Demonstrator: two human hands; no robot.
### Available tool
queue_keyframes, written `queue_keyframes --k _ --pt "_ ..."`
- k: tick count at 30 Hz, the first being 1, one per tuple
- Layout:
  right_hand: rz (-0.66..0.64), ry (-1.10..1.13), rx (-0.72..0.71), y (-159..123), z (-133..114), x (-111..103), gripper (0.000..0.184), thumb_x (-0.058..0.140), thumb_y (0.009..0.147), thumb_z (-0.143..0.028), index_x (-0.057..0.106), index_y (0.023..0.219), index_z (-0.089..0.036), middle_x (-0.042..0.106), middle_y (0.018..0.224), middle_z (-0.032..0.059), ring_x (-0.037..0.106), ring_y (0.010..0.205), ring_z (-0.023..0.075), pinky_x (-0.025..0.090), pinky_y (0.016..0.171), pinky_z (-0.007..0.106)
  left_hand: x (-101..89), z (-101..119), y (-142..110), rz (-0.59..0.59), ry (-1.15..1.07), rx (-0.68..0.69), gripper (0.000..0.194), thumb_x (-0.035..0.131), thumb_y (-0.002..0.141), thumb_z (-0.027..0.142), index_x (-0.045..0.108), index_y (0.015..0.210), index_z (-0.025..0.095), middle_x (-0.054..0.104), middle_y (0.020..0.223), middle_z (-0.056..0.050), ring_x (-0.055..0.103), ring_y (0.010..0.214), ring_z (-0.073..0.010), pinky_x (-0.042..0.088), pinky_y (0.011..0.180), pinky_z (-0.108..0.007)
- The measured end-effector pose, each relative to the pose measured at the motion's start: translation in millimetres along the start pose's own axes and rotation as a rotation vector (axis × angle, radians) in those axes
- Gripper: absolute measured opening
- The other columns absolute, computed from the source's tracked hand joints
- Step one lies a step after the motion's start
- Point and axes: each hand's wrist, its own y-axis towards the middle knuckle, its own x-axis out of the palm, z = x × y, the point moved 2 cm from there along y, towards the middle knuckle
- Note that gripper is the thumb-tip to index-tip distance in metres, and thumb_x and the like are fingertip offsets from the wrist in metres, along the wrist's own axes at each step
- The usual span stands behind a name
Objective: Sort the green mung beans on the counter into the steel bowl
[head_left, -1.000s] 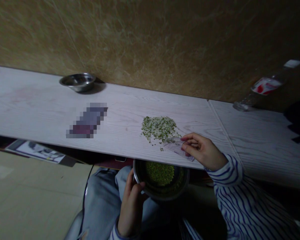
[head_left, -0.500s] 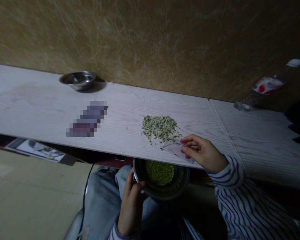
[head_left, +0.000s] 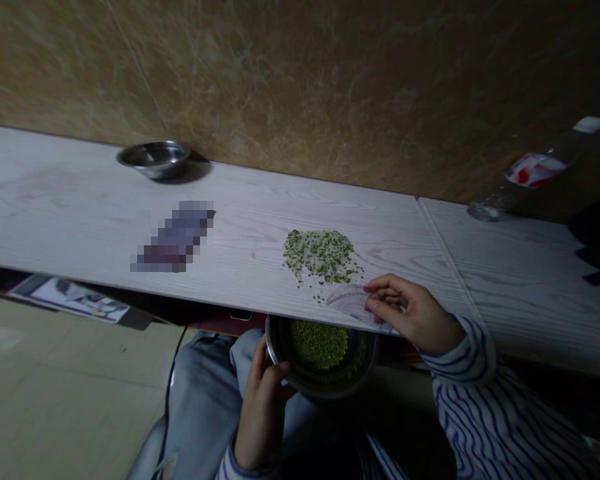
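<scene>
Purple-tinted clear plastic sheet, curved on one side (head_left: 349,301), is pinched between thumb and fingers of the right hand (head_left: 413,312), right of centre in the frame, low over the tabletop near its front edge. Left hand (head_left: 261,408), lower centre, is clamped on the left rim of a round dark-looking metal bowl (head_left: 364,363), thumb on the lip. Hands are apart. Bowl sits partly under the front edge, small green beans (head_left: 320,343) inside.

Just beyond the sheet: loose mixed pile of green and white grains (head_left: 321,255), a few green strays nearer the edge.

To scrape cleanly, I'd keep the sheet's edge flat on the board, work a few grains per stroke, hold the bowl snug under the edge. Bowl contents look all green, so big drags risk pulling white along.

Further out: white wood-grain tabletop (head_left: 250,280); flat pixelated purple-grey item (head_left: 175,237) left of the pile; shallow shiny steel bowl (head_left: 163,172), upper left, by the brown marbled wall (head_left: 290,87); clear plastic bottle with red-and-white label (head_left: 536,170), upper right; black object (head_left: 597,233), right edge, can't identify. None blocks the stroke. Dim light is the main nuisance: bowl's far side is hard to read.
</scene>
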Motion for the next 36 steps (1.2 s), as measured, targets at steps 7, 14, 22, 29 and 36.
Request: queue_keyframes --k 7,14,22,29,36 --pt "-0.005 -0.039 -0.041 -1 -6 11 0.020 0.061 0.075 -0.029 0.061 0.091 -0.016 0.065 0.074 0.0056 0.064 0.062 0.0159 0.053 0.057 0.028 -0.1 -1 0 -0.010 -0.001 0.014 0.074 0.061 0.073 0.024 0.039 0.144 0.026 0.055 0.132 -0.009 0.054 0.116 -0.0304 0.053 0.071 -0.032" --pt "0.022 -0.053 -0.013 1 3 4 0.022 0.061 0.075 -0.030 0.061 0.092 -0.016 0.064 0.075 0.0052 0.063 0.060 0.0154 0.053 0.056 0.028 -1.4 -2 1 -0.007 -0.020 0.019 0.075 0.062 0.072 0.023 0.041 0.143 0.028 0.058 0.128 -0.008 0.055 0.112 -0.0290 0.053 0.068 -0.031" --pt "-0.001 -0.004 -0.026 -1 -2 11 0.022 0.061 0.075 -0.030 0.060 0.092 -0.016 0.064 0.075 0.0050 0.064 0.062 0.0155 0.053 0.057 0.028 -0.7 -2 2 -0.007 -0.016 0.019 0.074 0.060 0.073 0.024 0.039 0.144 0.028 0.056 0.132 -0.009 0.055 0.112 -0.0290 0.053 0.069 -0.032" --pt "0.021 -0.016 -0.001 1 1 5 0.024 0.061 0.074 -0.031 0.060 0.092 -0.015 0.062 0.073 0.0044 0.062 0.056 0.0144 0.051 0.054 0.028 -1.6 -3 3 0.008 -0.008 0.023 0.075 0.062 0.072 0.024 0.041 0.143 0.028 0.056 0.131 -0.009 0.055 0.113 -0.0304 0.054 0.067 -0.031" --pt "0.002 0.002 0.004 1 1 7 0.023 0.061 0.074 -0.030 0.060 0.092 -0.016 0.062 0.075 0.0039 0.062 0.057 0.0138 0.052 0.055 0.028 -1.1 -1 2 -0.007 -0.008 0.023 0.074 0.060 0.073 0.023 0.040 0.143 0.028 0.056 0.132 -0.008 0.055 0.112 -0.0287 0.053 0.068 -0.031"
